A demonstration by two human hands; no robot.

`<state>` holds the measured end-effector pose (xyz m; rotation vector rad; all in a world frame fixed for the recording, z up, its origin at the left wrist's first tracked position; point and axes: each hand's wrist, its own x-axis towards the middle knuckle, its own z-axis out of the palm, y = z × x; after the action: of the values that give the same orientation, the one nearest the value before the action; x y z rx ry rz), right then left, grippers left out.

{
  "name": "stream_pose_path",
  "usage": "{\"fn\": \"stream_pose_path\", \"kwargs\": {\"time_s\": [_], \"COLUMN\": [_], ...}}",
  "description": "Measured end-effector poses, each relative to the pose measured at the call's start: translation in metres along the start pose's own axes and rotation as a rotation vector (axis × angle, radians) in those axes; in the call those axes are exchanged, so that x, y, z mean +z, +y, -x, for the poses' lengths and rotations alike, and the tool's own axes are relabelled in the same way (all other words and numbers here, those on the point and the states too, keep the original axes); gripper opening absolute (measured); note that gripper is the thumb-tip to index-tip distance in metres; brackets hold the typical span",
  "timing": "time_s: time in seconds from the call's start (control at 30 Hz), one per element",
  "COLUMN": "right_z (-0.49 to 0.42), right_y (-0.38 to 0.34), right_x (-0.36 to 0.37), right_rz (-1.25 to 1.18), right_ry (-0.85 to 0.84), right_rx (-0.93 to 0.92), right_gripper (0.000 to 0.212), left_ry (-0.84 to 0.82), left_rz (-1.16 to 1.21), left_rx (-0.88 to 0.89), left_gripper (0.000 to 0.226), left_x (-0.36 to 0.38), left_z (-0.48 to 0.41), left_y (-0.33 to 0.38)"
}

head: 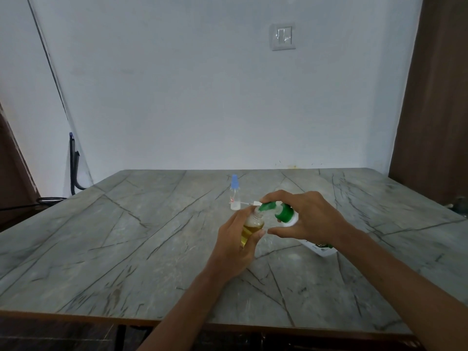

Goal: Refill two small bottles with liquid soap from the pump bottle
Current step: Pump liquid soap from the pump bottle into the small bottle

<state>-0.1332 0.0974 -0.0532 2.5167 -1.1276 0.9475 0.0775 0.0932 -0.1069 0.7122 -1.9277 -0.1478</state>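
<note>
My left hand [236, 245] grips a small clear bottle [252, 225] holding yellow liquid, its open neck turned up toward the pump spout. My right hand [307, 219] is wrapped over the green pump head [281, 211] of a white pump bottle [321, 247] that leans on the table; the spout tip sits at the small bottle's mouth. A second small clear bottle with a blue cap [234, 192] stands upright just behind the hands, apart from them. A small white piece [255, 203] lies beside it, partly hidden by my fingers.
The grey marble-patterned table [126, 236] reaches a white wall at the back. A brown wooden panel [435, 110] stands at the right. Black cables [74, 168] hang beyond the table's left back corner.
</note>
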Motion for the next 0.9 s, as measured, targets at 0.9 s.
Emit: {"fn": "stream_pose_path", "kwargs": {"time_s": [0.9], "right_z": [-0.0018], "right_y": [-0.0017], "right_x": [-0.0058], "right_rz": [-0.023], "right_ry": [-0.037], "right_rx": [-0.043], "right_gripper": [0.066], "left_ry": [0.004], "left_rz": [-0.017], "left_rx": [-0.028], "left_gripper": [0.049], "left_x": [0.0015], "left_z": [0.0008], "left_y": [-0.0040]}}
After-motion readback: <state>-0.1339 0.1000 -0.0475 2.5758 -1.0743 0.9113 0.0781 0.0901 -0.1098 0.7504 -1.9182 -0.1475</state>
